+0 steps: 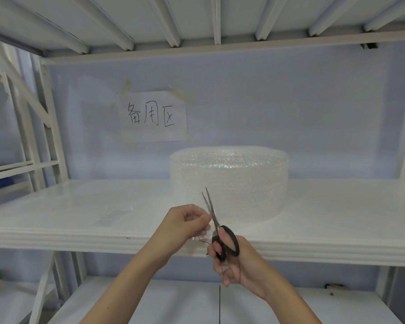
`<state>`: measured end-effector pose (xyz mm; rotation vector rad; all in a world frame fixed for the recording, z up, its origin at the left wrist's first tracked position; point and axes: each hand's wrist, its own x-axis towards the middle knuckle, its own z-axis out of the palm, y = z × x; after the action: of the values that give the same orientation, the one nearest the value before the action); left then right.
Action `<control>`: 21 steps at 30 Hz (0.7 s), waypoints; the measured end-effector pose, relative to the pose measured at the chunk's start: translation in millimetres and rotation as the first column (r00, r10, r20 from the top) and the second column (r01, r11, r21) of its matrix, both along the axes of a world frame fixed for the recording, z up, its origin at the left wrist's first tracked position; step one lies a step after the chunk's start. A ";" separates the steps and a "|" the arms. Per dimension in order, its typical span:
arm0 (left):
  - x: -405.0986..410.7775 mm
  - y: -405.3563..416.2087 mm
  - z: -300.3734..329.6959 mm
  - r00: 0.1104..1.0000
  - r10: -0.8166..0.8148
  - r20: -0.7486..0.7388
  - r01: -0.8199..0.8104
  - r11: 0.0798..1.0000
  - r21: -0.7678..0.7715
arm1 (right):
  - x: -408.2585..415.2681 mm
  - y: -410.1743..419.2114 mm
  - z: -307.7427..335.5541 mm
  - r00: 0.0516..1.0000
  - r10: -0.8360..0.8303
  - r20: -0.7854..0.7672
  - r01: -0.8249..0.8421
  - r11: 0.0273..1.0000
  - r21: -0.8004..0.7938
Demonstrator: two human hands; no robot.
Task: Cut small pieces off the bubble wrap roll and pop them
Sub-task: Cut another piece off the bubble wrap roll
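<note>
A wide roll of clear bubble wrap (229,178) stands on end on the white shelf (79,206), a little right of centre. In front of it, my left hand (185,224) pinches a small piece of bubble wrap (200,235) that hangs below the fingers. My right hand (231,260) grips black-handled scissors (214,220) by the loops. The blades point up and away, nearly closed, right beside the piece and my left fingertips. Whether the piece is still joined to the roll I cannot tell.
A flat clear plastic sheet (115,215) lies on the shelf to the left. A paper sign (153,115) with handwriting is taped to the back wall. Another shelf (173,300) sits below, one above. White rack posts (49,127) stand at the left.
</note>
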<state>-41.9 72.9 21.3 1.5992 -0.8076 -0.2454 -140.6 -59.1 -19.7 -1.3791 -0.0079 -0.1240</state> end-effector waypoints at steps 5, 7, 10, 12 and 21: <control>-0.1 3.9 1.7 1.000 -0.027 0.004 0.027 0.999 0.018 | 1.4 0.7 9.5 0.999 -0.029 0.032 0.031 0.997 -0.066; 1.0 4.4 2.6 0.999 -0.039 0.003 0.038 0.999 0.027 | 3.0 2.3 9.4 0.998 -0.045 0.039 0.048 0.996 -0.071; 1.4 4.9 5.8 1.000 -0.022 -0.009 0.022 0.999 0.023 | 4.2 4.5 6.9 0.998 -0.055 0.041 0.058 0.996 -0.067; 1.7 5.4 10.1 0.999 0.008 -0.048 -0.009 1.000 -0.019 | 3.5 5.2 6.7 0.997 -0.062 0.036 0.064 0.996 -0.070; 7.1 -3.3 15.2 0.991 0.118 0.059 -0.112 0.989 -0.096 | 4.2 3.3 11.3 0.998 -0.054 0.020 0.055 0.996 -0.073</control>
<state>-34.8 69.6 36.5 1.5668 -0.7618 -0.0726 -136.4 -55.8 -8.4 -1.4525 0.0099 -0.1836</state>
